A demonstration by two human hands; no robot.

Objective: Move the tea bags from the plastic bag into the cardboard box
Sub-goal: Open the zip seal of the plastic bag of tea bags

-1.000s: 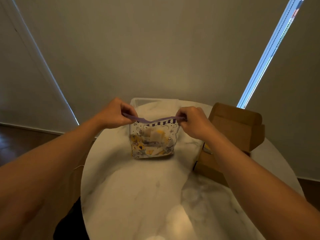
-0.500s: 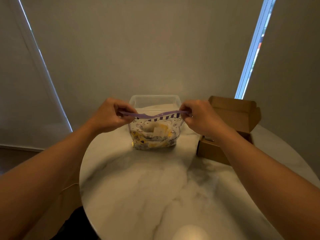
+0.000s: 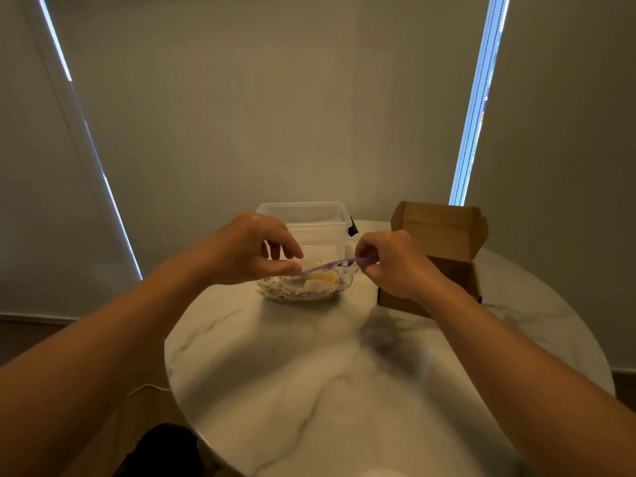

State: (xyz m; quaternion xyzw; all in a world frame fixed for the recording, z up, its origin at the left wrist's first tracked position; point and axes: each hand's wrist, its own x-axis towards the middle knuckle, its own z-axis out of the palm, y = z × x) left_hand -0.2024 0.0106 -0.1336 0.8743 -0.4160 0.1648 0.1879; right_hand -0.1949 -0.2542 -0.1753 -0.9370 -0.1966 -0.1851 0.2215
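Position: plastic bag (image 3: 309,287) slumped on the far side of the marble table (image 3: 309,390), clear film with purple doodle print. Inside: tea bags (image 3: 315,285), pale and yellow (count not readable). Across the top, purple zip strip (image 3: 332,265) stretched between both hands. At its right end, right hand (image 3: 395,266) pinching it, fingers curled round. At its left end, left hand (image 3: 247,249) with thumb tip against the strip and fingers curled above; actual grip not resolvable. Just behind the bag, clear plastic container (image 3: 309,218). To the right, cardboard box (image 3: 440,235), lid flap upright, front partly hidden by the right wrist.
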